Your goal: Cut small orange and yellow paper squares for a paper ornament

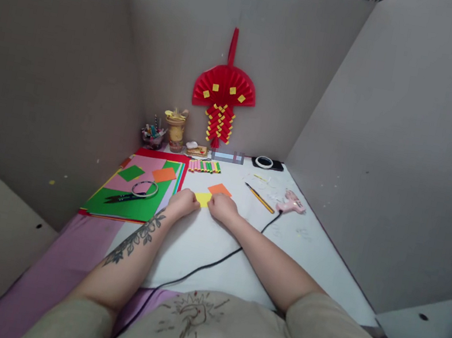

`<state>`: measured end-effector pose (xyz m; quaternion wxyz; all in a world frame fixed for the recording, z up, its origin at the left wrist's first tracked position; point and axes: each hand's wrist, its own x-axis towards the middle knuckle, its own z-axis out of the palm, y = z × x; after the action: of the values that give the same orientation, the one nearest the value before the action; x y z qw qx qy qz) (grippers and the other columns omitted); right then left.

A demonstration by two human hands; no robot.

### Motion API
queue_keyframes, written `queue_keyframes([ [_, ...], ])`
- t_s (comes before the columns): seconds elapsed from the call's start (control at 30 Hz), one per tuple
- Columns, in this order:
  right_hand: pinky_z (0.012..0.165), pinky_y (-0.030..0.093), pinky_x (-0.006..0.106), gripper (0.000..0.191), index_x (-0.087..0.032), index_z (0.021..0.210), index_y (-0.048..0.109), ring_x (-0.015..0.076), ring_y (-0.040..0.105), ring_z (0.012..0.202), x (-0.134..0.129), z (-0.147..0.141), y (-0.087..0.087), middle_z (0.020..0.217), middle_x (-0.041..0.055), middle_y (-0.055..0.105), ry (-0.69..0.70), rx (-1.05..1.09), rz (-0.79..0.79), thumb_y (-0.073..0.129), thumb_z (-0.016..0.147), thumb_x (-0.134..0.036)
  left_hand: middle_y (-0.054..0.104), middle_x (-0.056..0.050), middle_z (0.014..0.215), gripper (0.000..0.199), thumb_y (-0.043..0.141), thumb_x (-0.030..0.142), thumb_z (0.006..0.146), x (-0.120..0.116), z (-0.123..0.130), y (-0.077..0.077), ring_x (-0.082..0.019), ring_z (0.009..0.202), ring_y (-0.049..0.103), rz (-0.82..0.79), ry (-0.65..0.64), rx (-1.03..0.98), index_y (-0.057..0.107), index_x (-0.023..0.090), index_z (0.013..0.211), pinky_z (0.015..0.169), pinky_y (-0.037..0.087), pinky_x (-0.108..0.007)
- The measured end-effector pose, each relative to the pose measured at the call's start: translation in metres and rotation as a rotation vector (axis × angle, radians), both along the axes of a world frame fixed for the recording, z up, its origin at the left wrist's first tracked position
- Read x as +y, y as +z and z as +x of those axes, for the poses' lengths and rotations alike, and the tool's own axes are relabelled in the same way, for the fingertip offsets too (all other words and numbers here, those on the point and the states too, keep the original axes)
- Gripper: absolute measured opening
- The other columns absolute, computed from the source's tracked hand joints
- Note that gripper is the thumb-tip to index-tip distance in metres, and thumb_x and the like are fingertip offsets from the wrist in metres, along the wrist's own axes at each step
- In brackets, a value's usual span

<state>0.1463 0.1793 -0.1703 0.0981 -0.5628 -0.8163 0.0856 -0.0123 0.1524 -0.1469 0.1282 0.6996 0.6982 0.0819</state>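
Note:
Between my two hands lies a small yellow paper [203,199] on the white table. My left hand [185,204] is closed at the paper's left edge, and my right hand [221,207] is closed at its right edge. Both hands pinch the yellow paper, with the fingertips partly hidden. Just behind my right hand is an orange paper square [220,189]. Farther back sits a row of small rolled tubes [205,167] in pink, green and yellow.
Coloured sheets [140,207] at left carry scissors [122,197], a white ring [145,188] and paper pieces. A yellow craft knife [262,200] and pink glue gun [292,203] lie right, its black cable [209,265] crossing beneath my right forearm. A red fan decoration [226,87] hangs behind.

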Motion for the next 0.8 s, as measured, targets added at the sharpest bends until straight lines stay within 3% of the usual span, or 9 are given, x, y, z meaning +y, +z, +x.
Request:
queue_keyframes([
  [0.2, 0.07, 0.038, 0.028, 0.023, -0.017, 0.1, 0.055, 0.0216, 0.057, 0.09, 0.003, 0.005, -0.001, 0.099, 0.0099, 0.063, -0.031, 0.034, -0.042, 0.048, 0.083, -0.031, 0.065, -0.007, 0.085, 0.013, 0.055, 0.024, 0.072, 0.001, -0.006, -0.003, -0.018, 0.073, 0.059, 0.057, -0.065, -0.036, 0.064, 0.017, 0.078, 0.061, 0.041, -0.024],
  [0.3, 0.063, 0.036, 0.026, 0.021, -0.019, 0.1, 0.052, 0.0192, 0.057, 0.083, 0.007, 0.01, -0.004, 0.093, 0.0063, 0.064, -0.059, 0.081, -0.073, 0.05, 0.081, -0.027, 0.064, -0.005, 0.087, 0.022, 0.056, 0.019, 0.071, -0.001, -0.01, -0.004, -0.016, 0.075, 0.057, 0.088, -0.105, -0.103, 0.063, 0.018, 0.092, 0.064, 0.042, -0.023],
  [0.5, 0.057, 0.031, 0.024, 0.014, -0.02, 0.094, 0.052, 0.0162, 0.056, 0.076, 0.009, 0.013, -0.007, 0.086, 0.002, 0.063, -0.057, 0.153, -0.09, 0.05, 0.08, -0.023, 0.062, -0.004, 0.095, 0.033, 0.047, 0.01, 0.078, -0.001, -0.015, -0.01, -0.014, 0.083, 0.056, 0.095, -0.378, -0.204, 0.07, 0.023, 0.098, 0.079, 0.042, -0.023],
  [0.7, 0.065, 0.035, 0.024, 0.017, -0.02, 0.091, 0.058, 0.0155, 0.055, 0.083, 0.005, 0.016, -0.006, 0.09, 0.0025, 0.063, 0.035, 0.196, -0.013, 0.046, 0.081, -0.016, 0.062, -0.003, 0.099, 0.026, 0.049, 0.03, 0.085, -0.002, -0.013, -0.011, -0.015, 0.081, 0.057, 0.082, -0.405, -0.087, 0.072, 0.028, 0.096, 0.072, 0.041, -0.023],
  [0.8, 0.074, 0.038, 0.024, 0.026, -0.02, 0.098, 0.062, 0.0152, 0.054, 0.09, -0.003, 0.018, -0.007, 0.099, 0.0046, 0.061, 0.106, 0.232, 0.067, 0.042, 0.083, -0.014, 0.061, -0.004, 0.101, 0.027, 0.047, 0.029, 0.085, -0.004, -0.011, -0.008, -0.016, 0.082, 0.057, 0.072, -0.393, -0.045, 0.072, 0.029, 0.097, 0.072, 0.041, -0.023],
])
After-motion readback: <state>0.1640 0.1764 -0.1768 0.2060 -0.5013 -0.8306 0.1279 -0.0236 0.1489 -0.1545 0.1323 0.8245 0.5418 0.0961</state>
